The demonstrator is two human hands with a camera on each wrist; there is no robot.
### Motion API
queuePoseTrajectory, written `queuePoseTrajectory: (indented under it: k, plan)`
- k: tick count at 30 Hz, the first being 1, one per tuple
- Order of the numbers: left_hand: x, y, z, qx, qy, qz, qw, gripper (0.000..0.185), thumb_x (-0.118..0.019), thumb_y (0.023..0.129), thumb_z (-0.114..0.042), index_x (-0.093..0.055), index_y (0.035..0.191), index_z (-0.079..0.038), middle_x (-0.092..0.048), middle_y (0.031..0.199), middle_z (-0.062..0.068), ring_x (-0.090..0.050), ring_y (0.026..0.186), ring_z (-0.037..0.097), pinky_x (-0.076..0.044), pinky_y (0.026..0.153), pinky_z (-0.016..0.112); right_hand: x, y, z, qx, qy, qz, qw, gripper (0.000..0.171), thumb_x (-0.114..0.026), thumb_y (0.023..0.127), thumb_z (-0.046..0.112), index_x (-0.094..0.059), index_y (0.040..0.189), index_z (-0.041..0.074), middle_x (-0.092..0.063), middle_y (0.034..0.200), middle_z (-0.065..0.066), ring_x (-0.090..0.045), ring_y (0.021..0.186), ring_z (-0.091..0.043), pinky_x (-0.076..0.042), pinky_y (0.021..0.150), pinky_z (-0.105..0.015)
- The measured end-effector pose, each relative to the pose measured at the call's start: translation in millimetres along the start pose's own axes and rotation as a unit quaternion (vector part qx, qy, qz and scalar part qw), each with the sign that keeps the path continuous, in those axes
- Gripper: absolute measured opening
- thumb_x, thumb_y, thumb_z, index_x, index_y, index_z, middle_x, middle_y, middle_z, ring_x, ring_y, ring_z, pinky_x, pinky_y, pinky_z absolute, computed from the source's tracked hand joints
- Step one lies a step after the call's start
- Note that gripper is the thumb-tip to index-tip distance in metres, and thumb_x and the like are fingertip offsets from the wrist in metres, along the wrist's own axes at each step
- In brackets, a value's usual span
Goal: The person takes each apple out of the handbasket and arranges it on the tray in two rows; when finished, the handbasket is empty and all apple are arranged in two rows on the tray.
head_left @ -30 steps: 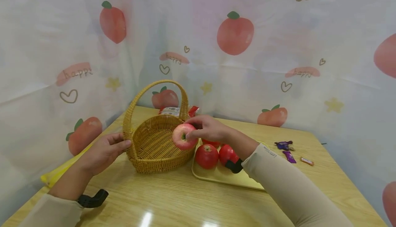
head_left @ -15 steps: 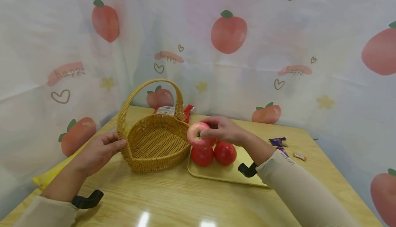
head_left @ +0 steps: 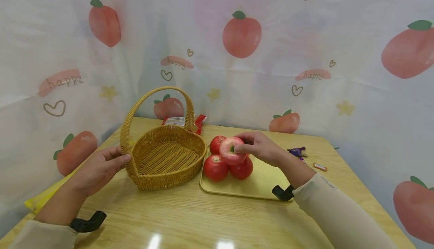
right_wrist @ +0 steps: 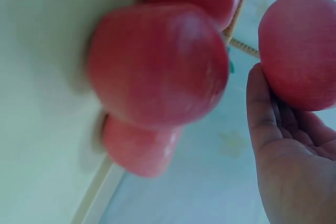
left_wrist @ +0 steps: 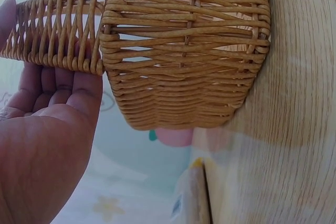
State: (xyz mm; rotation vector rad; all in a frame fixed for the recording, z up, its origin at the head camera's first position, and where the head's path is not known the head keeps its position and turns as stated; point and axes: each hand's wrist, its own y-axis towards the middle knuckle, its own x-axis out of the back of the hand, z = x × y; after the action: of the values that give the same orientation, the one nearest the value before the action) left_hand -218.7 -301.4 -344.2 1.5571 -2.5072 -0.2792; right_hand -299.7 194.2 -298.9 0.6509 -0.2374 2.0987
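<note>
My left hand (head_left: pixel 100 170) grips the foot of the handle of a heart-shaped wicker basket (head_left: pixel 169 179), thumb in front and fingers behind. In the left wrist view, the fingers curl round the woven handle (left_wrist: pixel 58 30). No fruit shows inside the basket. My right hand (head_left: pixel 262 148) holds a pink-red apple (head_left: pixel 230 155) from its right side, with the thumb near the stem hollow. That apple hangs above several red apples (head_left: pixel 216 168) at the left end of a yellow tray (head_left: pixel 268 177). In the right wrist view, the held apple (right_wrist: pixel 299 51) is apart from the tray apples (right_wrist: pixel 157 66).
Behind the basket lies a red and white packet (head_left: pixel 174 121). Small purple-wrapped sweets (head_left: pixel 297 151) and an orange-brown wrapped one (head_left: pixel 320 167) lie right of the tray. A yellow item (head_left: pixel 44 198) lies along the table's left edge. A printed curtain (head_left: pixel 210 26) stands behind the table.
My right hand has carried the apple rightward, from beside the basket's right rim to above the tray apples. My left hand stays on the basket handle. The view has turned slightly right.
</note>
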Motion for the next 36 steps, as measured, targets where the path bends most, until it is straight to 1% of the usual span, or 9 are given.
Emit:
queuePoseTrajectory:
  k: [6, 12, 16, 23, 30, 36]
  plan:
    - [1.2, 0.4, 1.4, -0.008, -0.007, 0.004, 0.9999, 0.028, -0.041, 0.11, 0.0, -0.067, 0.119, -0.001, -0.068, 0.114, -0.004, -0.061, 0.112, 0.009, -0.05, 0.098, 0.021, 10, -14, -10, -0.014, -0.008, -0.02, 1.0, 0.044, -0.07, 0.099, 0.029, -0.064, 0.139, 0.011, -0.072, 0.119, -0.006, -0.064, 0.107, -0.025, -0.054, 0.095, -0.036]
    - [2.0, 1.5, 1.8, -0.01, -0.01, 0.007, 0.9999, 0.03, -0.04, 0.11, 0.0, -0.069, 0.117, -0.004, -0.068, 0.113, -0.005, -0.06, 0.112, 0.008, -0.05, 0.098, 0.021, 20, -28, -22, -0.021, -0.005, -0.034, 0.999, 0.043, -0.069, 0.099, 0.027, -0.065, 0.138, 0.008, -0.072, 0.115, -0.006, -0.064, 0.106, -0.025, -0.054, 0.094, -0.035]
    - [1.8, 1.3, 2.6, -0.011, -0.016, 0.009, 0.9998, 0.03, -0.041, 0.11, 0.001, -0.069, 0.117, -0.004, -0.068, 0.113, -0.004, -0.061, 0.112, 0.009, -0.05, 0.098, 0.022, 28, -38, -30, -0.035, -0.002, -0.044, 0.998, 0.042, -0.069, 0.1, 0.027, -0.065, 0.137, 0.007, -0.072, 0.112, -0.006, -0.065, 0.104, -0.024, -0.054, 0.093, -0.033]
    - [1.7, 2.5, 3.2, -0.01, -0.015, 0.001, 0.9998, 0.029, -0.041, 0.11, 0.0, -0.069, 0.116, -0.005, -0.068, 0.112, -0.005, -0.061, 0.111, 0.009, -0.051, 0.098, 0.022, 41, -55, -45, -0.054, -0.015, -0.062, 0.997, 0.043, -0.067, 0.1, 0.029, -0.065, 0.137, 0.008, -0.073, 0.116, -0.006, -0.066, 0.106, -0.024, -0.055, 0.093, -0.032]
    - [1.7, 1.6, 2.4, -0.009, -0.025, 0.001, 0.9996, 0.029, -0.041, 0.11, 0.001, -0.069, 0.116, -0.003, -0.068, 0.112, -0.005, -0.062, 0.111, 0.01, -0.051, 0.098, 0.021, 49, -66, -63, -0.068, -0.032, -0.059, 0.995, 0.038, -0.065, 0.101, 0.031, -0.067, 0.131, 0.008, -0.071, 0.109, -0.009, -0.065, 0.103, -0.024, -0.053, 0.093, -0.034]
    - [1.4, 1.6, 2.1, -0.008, -0.022, -0.004, 0.9997, 0.028, -0.041, 0.11, 0.0, -0.069, 0.116, -0.002, -0.068, 0.112, -0.004, -0.061, 0.112, 0.009, -0.051, 0.098, 0.021, 50, -71, -75, -0.088, -0.022, -0.055, 0.994, 0.041, -0.065, 0.102, 0.031, -0.065, 0.134, 0.005, -0.071, 0.113, -0.009, -0.064, 0.104, -0.024, -0.052, 0.094, -0.034]
